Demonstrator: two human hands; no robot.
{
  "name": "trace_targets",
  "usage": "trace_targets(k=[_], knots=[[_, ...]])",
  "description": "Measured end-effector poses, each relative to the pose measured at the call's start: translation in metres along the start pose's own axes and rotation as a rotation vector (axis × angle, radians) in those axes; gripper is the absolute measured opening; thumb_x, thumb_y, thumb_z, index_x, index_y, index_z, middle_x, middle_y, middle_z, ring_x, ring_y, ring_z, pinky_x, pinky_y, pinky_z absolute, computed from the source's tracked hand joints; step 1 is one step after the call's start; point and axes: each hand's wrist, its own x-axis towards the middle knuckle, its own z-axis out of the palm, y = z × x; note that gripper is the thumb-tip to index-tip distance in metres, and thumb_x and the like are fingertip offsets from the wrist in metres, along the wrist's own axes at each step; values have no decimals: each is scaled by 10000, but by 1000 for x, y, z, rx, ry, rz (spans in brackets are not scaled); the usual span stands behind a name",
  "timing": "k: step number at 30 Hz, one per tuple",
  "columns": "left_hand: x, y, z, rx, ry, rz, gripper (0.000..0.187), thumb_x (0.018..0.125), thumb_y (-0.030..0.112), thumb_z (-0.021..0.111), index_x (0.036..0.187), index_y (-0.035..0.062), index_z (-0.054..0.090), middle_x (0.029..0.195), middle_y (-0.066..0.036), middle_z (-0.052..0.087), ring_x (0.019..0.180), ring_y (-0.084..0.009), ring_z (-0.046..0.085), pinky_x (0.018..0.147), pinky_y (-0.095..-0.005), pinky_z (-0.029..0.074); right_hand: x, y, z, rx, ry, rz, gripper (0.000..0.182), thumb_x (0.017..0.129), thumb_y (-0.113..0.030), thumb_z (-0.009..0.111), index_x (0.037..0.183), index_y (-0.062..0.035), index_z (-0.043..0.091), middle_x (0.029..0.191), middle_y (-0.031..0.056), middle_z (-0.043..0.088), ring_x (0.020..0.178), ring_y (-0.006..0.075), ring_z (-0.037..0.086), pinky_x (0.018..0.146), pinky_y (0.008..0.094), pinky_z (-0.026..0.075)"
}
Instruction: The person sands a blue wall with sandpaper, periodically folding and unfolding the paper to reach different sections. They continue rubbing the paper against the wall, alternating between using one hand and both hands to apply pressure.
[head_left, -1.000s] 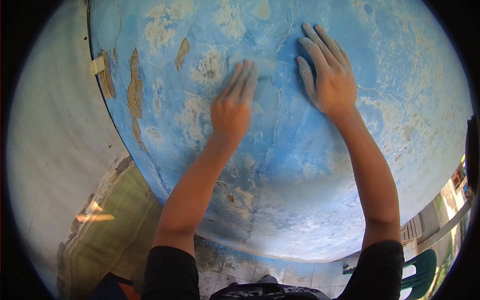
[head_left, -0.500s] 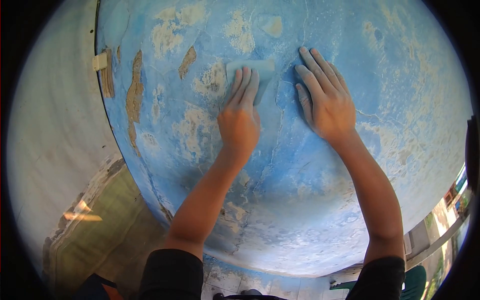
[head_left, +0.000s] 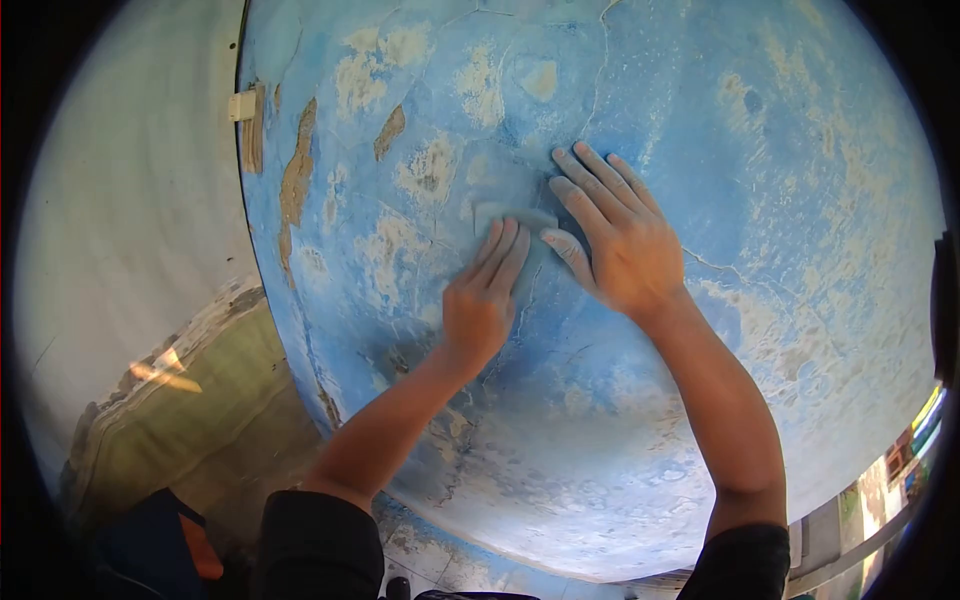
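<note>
A blue wall with cracks and peeling, pale patches fills most of the view. My left hand presses a thin grey-blue sheet flat against it, fingers over the sheet's lower part. Just to the right, my right hand lies on the wall with its fingers spread and nothing in it. Its thumb is close to the sheet's right end. Pale dust coats the fingers of both hands.
A pale wall stands at the left, with a small light fitting at the corner edge. A dark blue and orange object sits at lower left. Floor tiles show at the bottom.
My left hand and the sheet have moved down the wall. My right hand has shifted down and left, nearer to the sheet. The camera view has shifted slightly.
</note>
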Motion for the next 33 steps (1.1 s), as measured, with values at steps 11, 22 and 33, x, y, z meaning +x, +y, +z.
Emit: trace_targets(k=[11,22,33], knots=[[-13,-2,2,96,-40,-60,767,776,-205,560,1506,24,600,1539,-247,574,1370,-400,604,790,-361,630,14,24,1,268,7,-181,211,857,-111,774,1033,-8,719,1202,141,757,1278,322,667,1098,439,532],[-21,-23,-4,113,-70,14,615,861,-165,550,1458,-31,614,1504,-285,583,1396,-408,573,1067,-414,566,10,23,4,299,163,-117,184,831,-87,759,987,-2,711,1104,133,750,1160,325,688,997,429,545],[-39,-5,13,37,49,-65,664,818,-157,556,1469,-39,608,1514,-297,574,1397,-421,573,1034,-401,579,-5,21,-4,227,154,-87,232,813,-61,785,1037,-12,745,1139,100,763,1161,282,678,963,421,537]])
